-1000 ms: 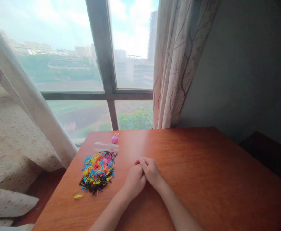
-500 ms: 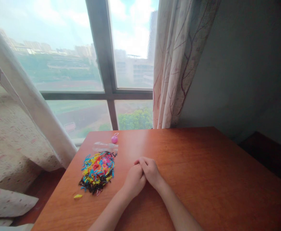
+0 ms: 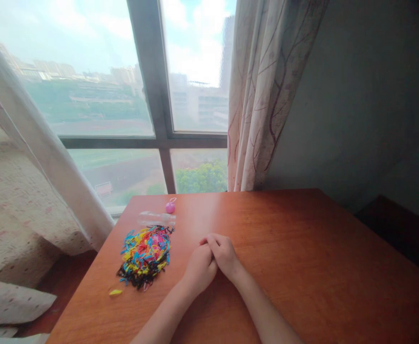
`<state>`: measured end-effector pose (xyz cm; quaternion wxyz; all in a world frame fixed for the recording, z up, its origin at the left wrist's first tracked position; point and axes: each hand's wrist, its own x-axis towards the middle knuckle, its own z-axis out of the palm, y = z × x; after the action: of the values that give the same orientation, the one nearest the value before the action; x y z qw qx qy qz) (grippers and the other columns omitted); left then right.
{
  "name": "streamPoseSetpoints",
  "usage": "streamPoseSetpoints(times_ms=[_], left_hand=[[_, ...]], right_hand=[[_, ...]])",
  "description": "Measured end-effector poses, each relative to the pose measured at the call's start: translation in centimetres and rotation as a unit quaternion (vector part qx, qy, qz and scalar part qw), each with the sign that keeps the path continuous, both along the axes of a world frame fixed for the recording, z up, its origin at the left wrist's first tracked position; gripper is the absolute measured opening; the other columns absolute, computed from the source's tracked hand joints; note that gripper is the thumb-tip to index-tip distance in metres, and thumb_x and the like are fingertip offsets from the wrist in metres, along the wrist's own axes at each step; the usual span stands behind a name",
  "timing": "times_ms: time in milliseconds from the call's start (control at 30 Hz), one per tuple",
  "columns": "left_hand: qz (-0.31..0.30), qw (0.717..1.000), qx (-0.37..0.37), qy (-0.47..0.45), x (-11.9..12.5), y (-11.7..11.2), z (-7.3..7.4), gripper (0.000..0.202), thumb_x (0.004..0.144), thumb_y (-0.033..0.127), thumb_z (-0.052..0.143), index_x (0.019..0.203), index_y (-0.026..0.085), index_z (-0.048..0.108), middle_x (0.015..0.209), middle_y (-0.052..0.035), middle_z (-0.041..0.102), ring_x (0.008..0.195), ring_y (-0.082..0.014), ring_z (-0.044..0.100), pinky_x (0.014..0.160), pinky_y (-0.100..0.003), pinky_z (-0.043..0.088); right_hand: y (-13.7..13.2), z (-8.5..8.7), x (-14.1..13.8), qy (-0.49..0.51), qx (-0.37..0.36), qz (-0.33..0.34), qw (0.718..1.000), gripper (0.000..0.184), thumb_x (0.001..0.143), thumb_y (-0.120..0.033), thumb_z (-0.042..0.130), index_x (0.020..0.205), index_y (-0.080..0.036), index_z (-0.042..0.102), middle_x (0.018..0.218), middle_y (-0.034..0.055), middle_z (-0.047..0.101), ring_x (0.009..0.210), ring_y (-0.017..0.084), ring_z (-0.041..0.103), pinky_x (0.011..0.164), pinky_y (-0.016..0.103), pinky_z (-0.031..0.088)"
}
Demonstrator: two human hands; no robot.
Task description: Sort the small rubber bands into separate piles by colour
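My left hand (image 3: pixel 199 267) and my right hand (image 3: pixel 225 253) rest clasped together on the brown wooden table (image 3: pixel 288 267). Both are closed, the right one folded over the fingers of the left, and no object shows between them. To their left lies a heap of small rubber bands (image 3: pixel 145 255) in black, yellow, blue, red and pink. A clear plastic bottle (image 3: pixel 155 219) lies on its side just behind the heap. Beyond it sits a round pink cap (image 3: pixel 170 207) with a pale loop. One small yellow piece (image 3: pixel 115 292) lies apart, nearer the table's left edge.
A window (image 3: pixel 105 105) with a grey frame stands behind the table. Patterned curtains (image 3: pixel 255 95) hang on both sides of it. At the right is a dark grey wall (image 3: pixel 356 95), with a dark piece of furniture (image 3: pixel 399 229) beside the table.
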<state>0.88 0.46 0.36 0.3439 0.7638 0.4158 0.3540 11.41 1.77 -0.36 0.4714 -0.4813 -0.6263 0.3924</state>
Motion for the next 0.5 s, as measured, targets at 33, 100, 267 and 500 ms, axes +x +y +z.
streamPoseSetpoints(times_ms=[33,100,267,500], left_hand=[[0.001,1.0,0.0,0.0,-0.01,0.01,-0.04,0.04,0.07,0.005,0.045,0.094,0.012,0.076,0.087,-0.0111,0.076,0.084,-0.0232,0.068,0.076,-0.03,0.052],[0.003,1.0,0.001,0.001,-0.04,0.03,-0.1,0.04,0.07,0.005,0.045,0.094,0.012,0.076,0.087,-0.0113,0.076,0.084,-0.0238,0.068,0.075,-0.03,0.052],[-0.001,1.0,0.003,0.001,-0.04,0.0,-0.08,0.039,0.071,0.006,0.045,0.094,0.013,0.076,0.088,-0.0115,0.075,0.084,-0.0238,0.068,0.075,-0.03,0.051],[-0.001,1.0,0.003,0.003,-0.03,0.04,-0.04,0.04,0.072,0.007,0.045,0.097,0.011,0.075,0.087,-0.0124,0.075,0.089,-0.0262,0.068,0.076,-0.032,0.052]], right_hand=[[-0.01,0.02,0.0,0.0,0.0,0.0,1.0,0.045,0.095,-0.042,0.04,0.083,-0.019,0.077,0.079,0.0036,0.073,0.076,0.018,0.068,0.07,0.025,0.05],[-0.02,0.07,0.01,0.0,0.0,0.001,1.0,0.044,0.095,-0.042,0.04,0.084,-0.02,0.077,0.079,0.0034,0.073,0.077,0.018,0.068,0.07,0.025,0.05],[-0.05,0.17,0.04,0.004,0.0,0.002,1.0,0.044,0.095,-0.041,0.041,0.084,-0.02,0.077,0.079,0.0038,0.073,0.077,0.019,0.068,0.07,0.026,0.049],[-0.16,0.28,0.03,0.008,0.001,0.0,1.0,0.043,0.095,-0.041,0.041,0.085,-0.019,0.077,0.081,0.0036,0.074,0.078,0.018,0.068,0.072,0.026,0.049]])
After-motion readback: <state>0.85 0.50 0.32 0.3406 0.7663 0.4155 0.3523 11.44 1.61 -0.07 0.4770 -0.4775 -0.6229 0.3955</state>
